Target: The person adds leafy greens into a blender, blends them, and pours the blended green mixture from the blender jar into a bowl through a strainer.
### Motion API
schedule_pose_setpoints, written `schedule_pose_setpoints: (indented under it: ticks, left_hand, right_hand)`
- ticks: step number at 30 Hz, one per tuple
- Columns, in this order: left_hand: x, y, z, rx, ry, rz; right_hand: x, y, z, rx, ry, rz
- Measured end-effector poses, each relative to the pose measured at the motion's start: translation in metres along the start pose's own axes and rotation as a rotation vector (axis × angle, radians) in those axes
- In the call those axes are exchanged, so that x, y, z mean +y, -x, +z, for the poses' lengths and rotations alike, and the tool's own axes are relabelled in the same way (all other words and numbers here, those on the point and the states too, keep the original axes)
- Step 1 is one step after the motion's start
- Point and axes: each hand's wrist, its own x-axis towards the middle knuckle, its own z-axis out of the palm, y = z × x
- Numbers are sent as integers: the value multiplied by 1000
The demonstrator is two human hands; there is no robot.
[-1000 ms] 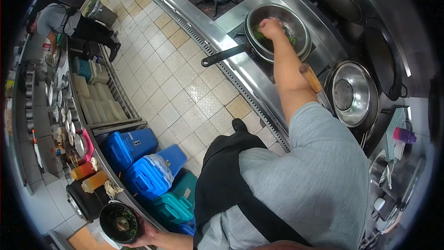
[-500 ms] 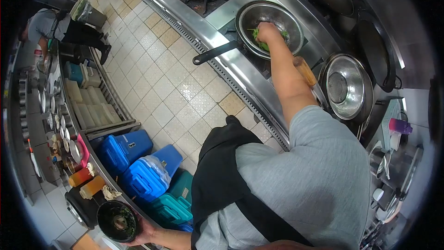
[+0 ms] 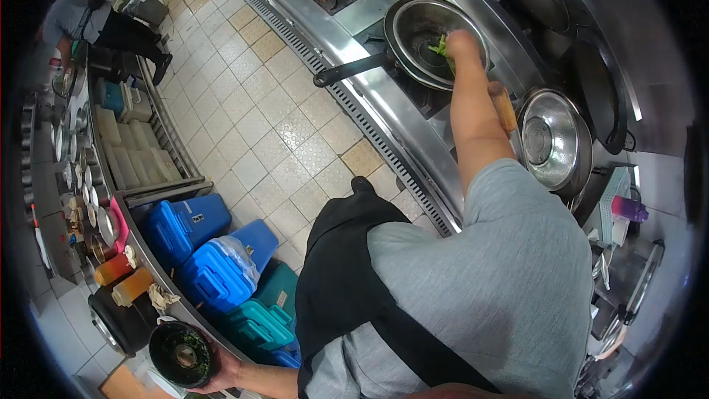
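Observation:
My right hand (image 3: pixel 463 44) is closed around leafy greens (image 3: pixel 441 46) at the right side of a metal bowl (image 3: pixel 405 24) on the stove. Green leaves stick out beside its fingers, which are mostly hidden. Under or around this bowl is a pan whose dark handle (image 3: pixel 353 70) points out over the stove edge. Out to the other side, my left hand (image 3: pixel 224 371) grips a dark round bowl (image 3: pixel 160 338) by its rim and side. Green bits cling inside that bowl, around a paler round spot at its bottom.
A perforated metal bowl (image 3: pixel 545 133) and a wooden handle (image 3: pixel 502 106) lie near my right forearm. Blue lidded bins (image 3: pixel 221 270) stand below the left counter, which carries orange sauce bottles (image 3: pixel 133 287). Another person (image 3: pixel 81 18) bends at the counter's far end.
My right hand has shifted right and slightly up within the metal bowl, with greens in its grip. My left hand still holds the dark bowl. The whole view has shifted slightly.

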Motion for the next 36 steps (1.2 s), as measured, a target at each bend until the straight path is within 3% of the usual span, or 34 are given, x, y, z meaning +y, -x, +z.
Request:
schedule_pose_setpoints:
  ticks: [3,5,7,9,11,14,17,18,19,22,23,26,29,30,33,36]
  left_hand:
    - [-2,1,2,24,-2,16]
    - [-4,2,6,80,-1,37]
    - [-4,5,8,58,35,39]
    - [-3,3,3,52,23,41]
    - [-2,4,1,42,8,39]
    - [-3,12,6,28,41,30]
    - [-1,16,4,68,41,31]
    - [0,17,2,42,35,28]
    - [1,18,0,18,30,25]
    - [9,11,-29,28,57,21]
    - [11,15,-30,39,55,25]
    - [14,29,-25,65,-42,64]
    - [15,35,-24,113,-65,68]
    - [15,36,-25,108,-70,71]
    - [16,37,-30,81,-38,70]
    - [11,37,-27,63,-6,57]
  right_hand:
    - [-5,4,16,-28,5,-9]
    - [-15,16,7,-222,122,-228]
    - [-17,19,4,-167,-28,-223]
    - [-18,24,-15,-175,-547,-172]
    - [-25,34,-41,-122,-601,-168]
    - [-31,37,-63,-8,-972,-156]
    - [-32,33,-72,44,-1034,-157]
    - [-29,25,-68,105,-840,-138]
    - [-30,23,-64,102,-836,-142]
    - [-36,22,-55,30,-284,-167]
    - [-32,13,-40,25,-277,-176]
    - [-23,-11,-6,-307,-168,-412]
    - [-48,42,-28,-363,-64,-324]
    - [-39,25,-8,-273,26,-427]
    - [-39,27,-6,-239,38,-461]
    - [-36,11,5,-207,145,-363]
